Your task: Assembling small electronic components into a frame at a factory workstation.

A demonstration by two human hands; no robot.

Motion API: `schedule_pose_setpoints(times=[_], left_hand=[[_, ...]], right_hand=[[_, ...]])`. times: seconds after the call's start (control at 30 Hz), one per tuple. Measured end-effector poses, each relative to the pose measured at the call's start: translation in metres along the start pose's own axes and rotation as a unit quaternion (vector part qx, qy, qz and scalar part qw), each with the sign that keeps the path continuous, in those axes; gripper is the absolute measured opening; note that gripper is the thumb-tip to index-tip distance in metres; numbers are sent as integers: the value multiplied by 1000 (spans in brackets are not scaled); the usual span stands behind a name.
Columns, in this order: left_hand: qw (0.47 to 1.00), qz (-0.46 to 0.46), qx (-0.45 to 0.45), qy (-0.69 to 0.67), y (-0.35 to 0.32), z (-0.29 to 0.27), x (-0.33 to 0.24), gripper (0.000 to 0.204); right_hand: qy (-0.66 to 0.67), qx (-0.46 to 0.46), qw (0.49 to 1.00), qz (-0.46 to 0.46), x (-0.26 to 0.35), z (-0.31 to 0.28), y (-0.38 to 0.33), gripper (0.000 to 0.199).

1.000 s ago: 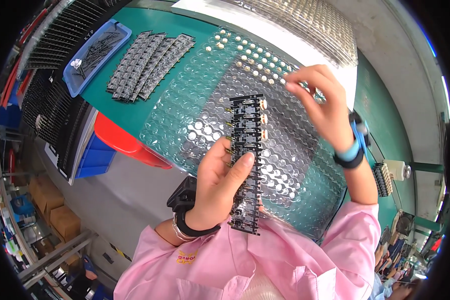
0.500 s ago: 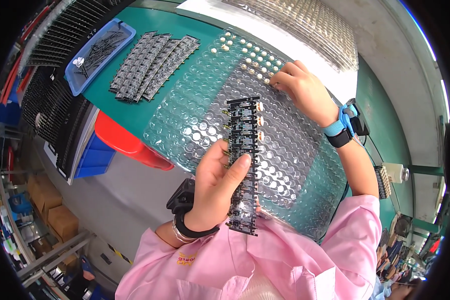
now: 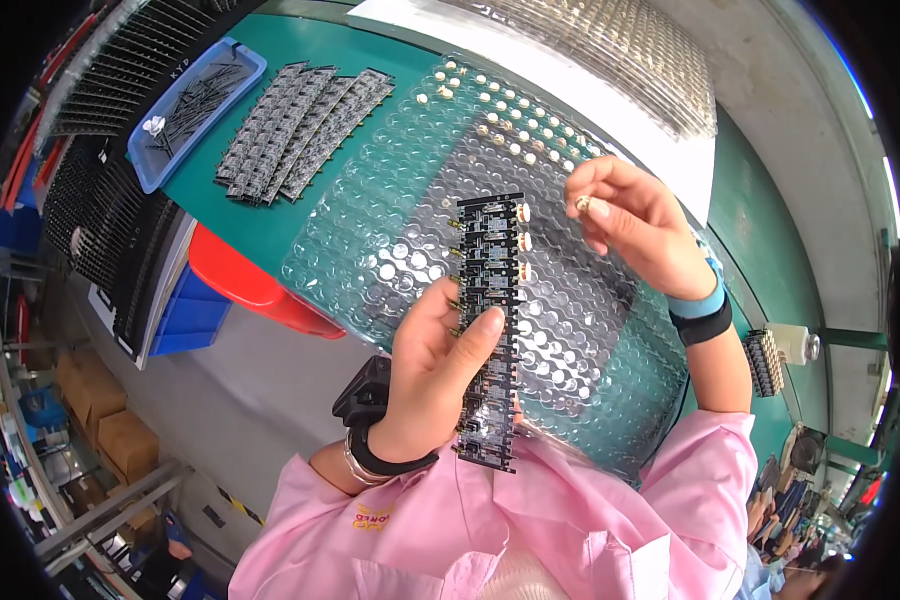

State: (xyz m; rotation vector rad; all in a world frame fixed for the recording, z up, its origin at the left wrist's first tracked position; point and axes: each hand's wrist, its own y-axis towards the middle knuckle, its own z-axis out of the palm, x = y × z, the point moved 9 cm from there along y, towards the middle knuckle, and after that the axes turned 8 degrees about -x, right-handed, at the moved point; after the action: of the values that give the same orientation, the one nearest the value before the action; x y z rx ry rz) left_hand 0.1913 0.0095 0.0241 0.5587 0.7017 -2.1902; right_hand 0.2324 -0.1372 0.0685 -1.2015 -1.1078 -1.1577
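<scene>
My left hand (image 3: 435,365) is closed round a long black circuit board panel (image 3: 490,255), held upright over the front of the tray, thumb on its face. Three small round cream parts (image 3: 526,242) stick out from the panel's upper right edge. To the right, my right hand (image 3: 635,225) pinches one small round component (image 3: 583,203) between thumb and forefinger, away from the panel. Beneath both hands lies a clear plastic blister tray (image 3: 340,240) with many round pockets. Rows of the same cream components (image 3: 510,125) sit in its far pockets.
Several populated circuit board strips (image 3: 300,130) lie at the far left, beside a blue bin (image 3: 255,65) of thin black pieces. A red stool (image 3: 255,285) stands below the table's left edge. Stacked clear trays (image 3: 610,60) are at the back, and a white bottle (image 3: 795,345) stands right.
My right hand has drawn back from the tray's far pockets toward the right and nearer me, with a component now in its pinch. The left hand and panel have barely moved.
</scene>
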Motion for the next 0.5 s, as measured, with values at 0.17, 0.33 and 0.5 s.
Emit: schedule_pose_setpoints(times=[0.17, 0.33, 0.5], left_hand=[[1000, 2, 0, 3, 0, 3, 3, 18], [1000, 7, -1, 15, 1, 6, 7, 17], [1000, 20, -1, 23, 0, 8, 8, 19]], right_hand=[[51, 29, 998, 25, -2, 9, -16, 16], [100, 34, 994, 15, -2, 12, -24, 17], [44, 12, 999, -6, 2, 21, -35, 16]])
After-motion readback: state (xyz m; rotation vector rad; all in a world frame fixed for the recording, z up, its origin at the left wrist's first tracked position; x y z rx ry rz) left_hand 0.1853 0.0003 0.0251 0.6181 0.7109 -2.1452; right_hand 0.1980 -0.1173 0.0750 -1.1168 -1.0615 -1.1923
